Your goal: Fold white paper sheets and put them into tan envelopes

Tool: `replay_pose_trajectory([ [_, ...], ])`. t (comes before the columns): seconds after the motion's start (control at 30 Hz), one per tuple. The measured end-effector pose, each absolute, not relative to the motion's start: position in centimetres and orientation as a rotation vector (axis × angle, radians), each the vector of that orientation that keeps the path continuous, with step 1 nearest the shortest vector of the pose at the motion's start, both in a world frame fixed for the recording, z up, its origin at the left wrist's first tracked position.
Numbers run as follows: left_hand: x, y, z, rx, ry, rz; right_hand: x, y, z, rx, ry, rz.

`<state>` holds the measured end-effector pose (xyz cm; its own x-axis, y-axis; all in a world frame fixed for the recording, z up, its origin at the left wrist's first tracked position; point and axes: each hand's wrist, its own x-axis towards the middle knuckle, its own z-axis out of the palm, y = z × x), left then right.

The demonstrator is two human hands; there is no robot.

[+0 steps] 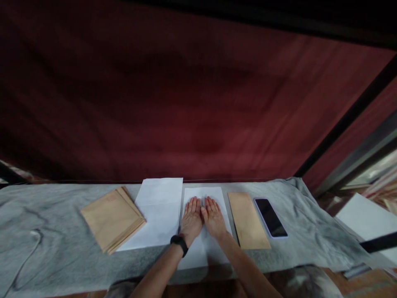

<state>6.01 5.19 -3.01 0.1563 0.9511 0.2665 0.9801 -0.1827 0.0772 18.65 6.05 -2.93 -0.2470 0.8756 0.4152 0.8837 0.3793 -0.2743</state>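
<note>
A white sheet of paper [194, 252] lies in front of me, with a faint lengthwise line down its middle. My left hand [191, 218], with a black band on the wrist, rests flat on it, fingers stretched out. Beside it my right hand [214, 218] also lies flat on the sheet, its thumb close to the left hand. Neither hand grips anything. Left of the sheet is a pile of white paper [161, 211], partly covered by a stack of brown envelopes [110, 215]. A single brown envelope [248, 221] lies just right of the sheet.
A phone [271, 218] with a dark screen and a pale purple edge lies right of the single envelope. Grey cloth [313, 231] covers the table. A thin cord [27, 258] runs over its left part. Red fabric [198, 103] hangs behind the table.
</note>
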Motion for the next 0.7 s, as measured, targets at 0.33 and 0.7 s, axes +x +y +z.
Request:
replay_pose_trajectory([
  [0.33,6.3,6.1,-4.0,-2.191,-1.967,-0.548,19.8,7.8,-5.2,-1.604,-2.070,-0.171],
  [0.7,6.4,10.1,-3.8,-2.144,-2.040,-0.453,20.0,13.4,-4.7,-1.630,-2.157,-0.130],
])
